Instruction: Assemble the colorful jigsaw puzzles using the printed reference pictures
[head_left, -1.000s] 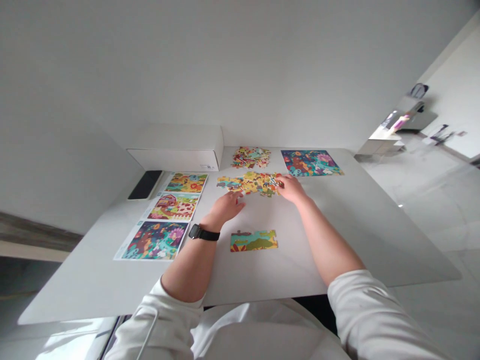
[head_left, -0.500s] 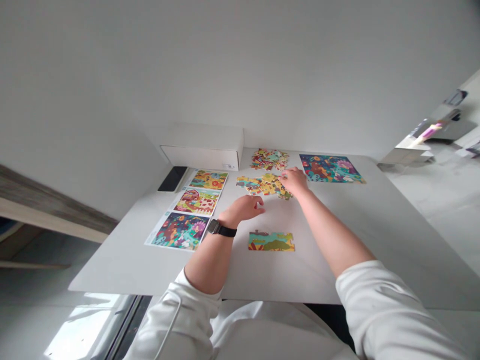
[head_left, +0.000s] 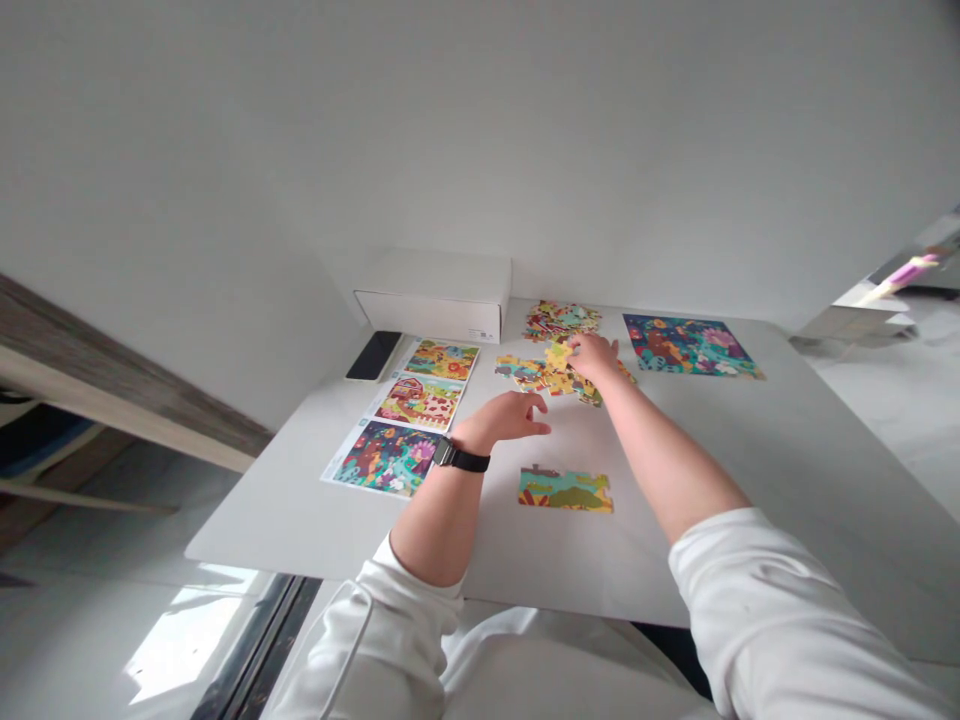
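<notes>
My right hand [head_left: 595, 357] is at the loose pile of yellow and blue jigsaw pieces [head_left: 525, 372], pinching a yellow puzzle piece [head_left: 557, 354] at its fingertips. Just in front of that pile hovers my left hand [head_left: 516, 415], its fingers loosely bent and apart, with nothing in them. Nearer to me lies a joined strip of puzzle [head_left: 566, 491] in teal, green and yellow. A second heap of mixed red and yellow pieces [head_left: 562, 320] sits behind the first.
At the left lies a picture sheet [head_left: 386, 412] with three scenes, and a phone [head_left: 373, 356] beyond it. A white box [head_left: 431, 300] stands against the wall. A finished dark-blue puzzle [head_left: 690, 345] rests at the back right of the white table [head_left: 750, 450].
The view has shifted, moving everything rightward in the picture. My right hand now has a yellow piece lifted at its fingertips; my left hand keeps much the same pose.
</notes>
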